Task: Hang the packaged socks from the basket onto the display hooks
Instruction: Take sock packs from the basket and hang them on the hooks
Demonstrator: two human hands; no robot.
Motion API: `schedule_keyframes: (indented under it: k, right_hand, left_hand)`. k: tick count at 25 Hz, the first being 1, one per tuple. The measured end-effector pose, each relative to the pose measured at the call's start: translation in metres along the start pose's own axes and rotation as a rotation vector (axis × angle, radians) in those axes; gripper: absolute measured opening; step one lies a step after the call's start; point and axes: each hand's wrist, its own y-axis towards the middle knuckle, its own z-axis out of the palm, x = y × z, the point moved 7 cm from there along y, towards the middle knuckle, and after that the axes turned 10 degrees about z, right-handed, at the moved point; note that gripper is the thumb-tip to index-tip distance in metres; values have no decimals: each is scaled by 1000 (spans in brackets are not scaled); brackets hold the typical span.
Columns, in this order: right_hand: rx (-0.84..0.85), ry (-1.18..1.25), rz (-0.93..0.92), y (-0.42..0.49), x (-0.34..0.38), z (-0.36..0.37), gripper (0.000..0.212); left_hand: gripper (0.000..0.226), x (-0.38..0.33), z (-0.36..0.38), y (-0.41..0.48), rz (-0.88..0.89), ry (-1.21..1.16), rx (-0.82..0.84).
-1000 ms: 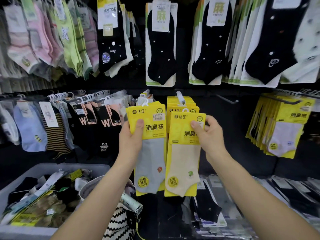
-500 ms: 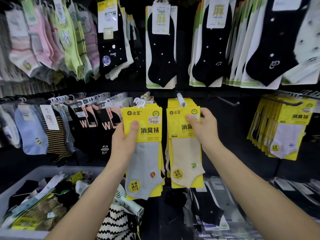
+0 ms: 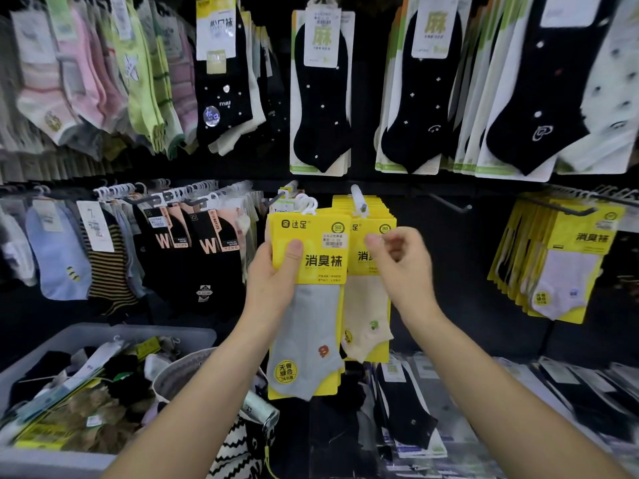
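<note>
Head view: the beige sock pack (image 3: pixel 366 305), which the right hand (image 3: pixel 403 267) was carrying up a moment ago, now hangs on the white-tipped display hook (image 3: pixel 358 198). It sits at the front of a stack of matching yellow cards. The right hand has come off the card's top edge and is just in front of it, fingers loosely curled and blurred. Its grip looks released, with nothing visible between thumb and fingers.

The left hand (image 3: pixel 276 281) has barely moved. Its grip stays clenched round the grey sock packs (image 3: pixel 307 326), thumb across the yellow card face, just left of the hung pack and overlapping its edge. Their white plastic hangers (image 3: pixel 308 205) stand at the top near a second hook (image 3: pixel 288 188), but I cannot tell whether they are threaded on it.

So one pack is placed, and the grey ones look to be next. More packaged socks lie in the basket (image 3: pixel 166 331) at lower left.
</note>
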Motion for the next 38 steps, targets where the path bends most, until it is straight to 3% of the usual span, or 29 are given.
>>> schedule_keyframes:
  k: [3,6,9,13,17,20,24,29,38]
  right_hand:
    - [195,-114,27,-11,6,31,29]
    - [143,-73,65,-8,5,25,27]
    - [141,15,122,-7,-4,10,15]
    - [219,-54,130,-3,-5,-1,13]
    - [243,-171,-15,11,25,-9,9]
    - [282,-327,-40,15,31,-5,16]
    - [231,-416,-39,27,34,-5,12]
    - [123,-369,-7,56,54,-6,12]
    - [137,-413,-11,62,51,13,11]
  left_hand:
    - [8,-4,13,-8,12,-15,20]
    - [7,-1,22,-13,-35,-61,46]
    - [28,3,29,-17,-80,-96,102]
    - [13,12,33,-21,-73,-74,68]
    - [6,17,42,-26,-63,-38,79]
    - [24,22,47,-29,-67,-9,116]
    - [18,22,48,-30,-39,-22,156]
    - [14,26,12,-19,-63,-30,47]
    - [9,32,-47,-16,-94,-26,-54]
